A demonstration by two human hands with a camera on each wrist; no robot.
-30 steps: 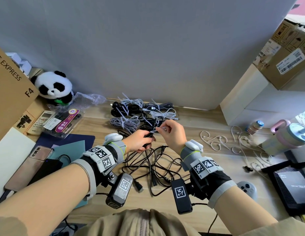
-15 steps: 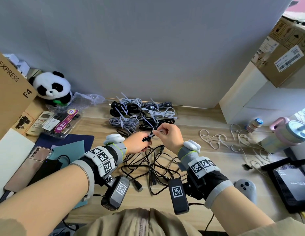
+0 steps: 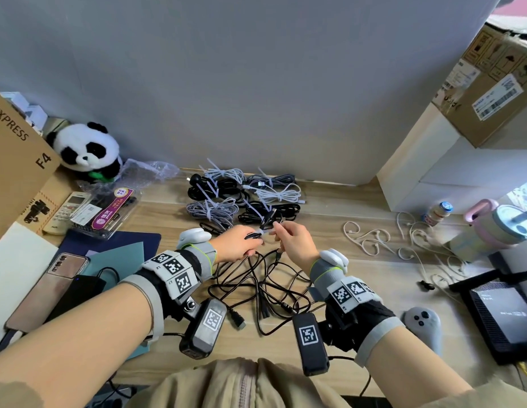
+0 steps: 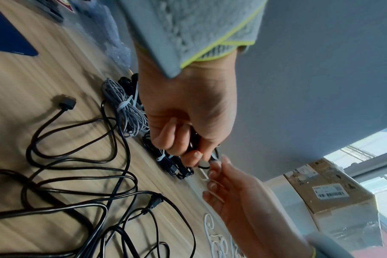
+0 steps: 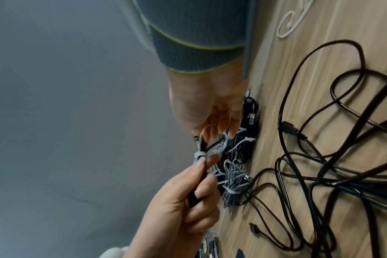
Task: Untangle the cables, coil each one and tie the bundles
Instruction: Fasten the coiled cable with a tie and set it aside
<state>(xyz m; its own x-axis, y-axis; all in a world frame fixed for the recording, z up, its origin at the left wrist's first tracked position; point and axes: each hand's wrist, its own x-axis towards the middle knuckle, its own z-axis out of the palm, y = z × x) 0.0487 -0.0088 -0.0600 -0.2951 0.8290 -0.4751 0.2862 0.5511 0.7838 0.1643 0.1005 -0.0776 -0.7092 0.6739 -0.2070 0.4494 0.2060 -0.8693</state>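
My left hand [image 3: 241,245] grips a small coil of black cable [image 3: 268,223] held above the wooden table [image 3: 344,207]. A white tie [image 5: 199,154] wraps that coil just past my left fingertips [image 5: 207,162]. My right hand [image 3: 288,235] pinches the tie's tail beside the coil. In the left wrist view my left hand [image 4: 188,148] curls round the coil and my right hand [image 4: 219,167] meets it from below. A loose tangle of black cables [image 3: 262,287] lies under both hands. Several tied bundles [image 3: 241,192], grey, white and black, sit behind.
A plush panda [image 3: 85,148], a cardboard box [image 3: 15,160] and a remote [image 3: 68,210] stand at the left, with a phone [image 3: 47,290] nearer me. White earphone cables [image 3: 374,240], a small bottle [image 3: 436,213], a pink cup [image 3: 492,225], a grey controller [image 3: 424,325] and a black device [image 3: 503,313] are at the right.
Both hands stay joined at the small black coil and have drifted slightly left. My right fingers have shifted along the white tie.
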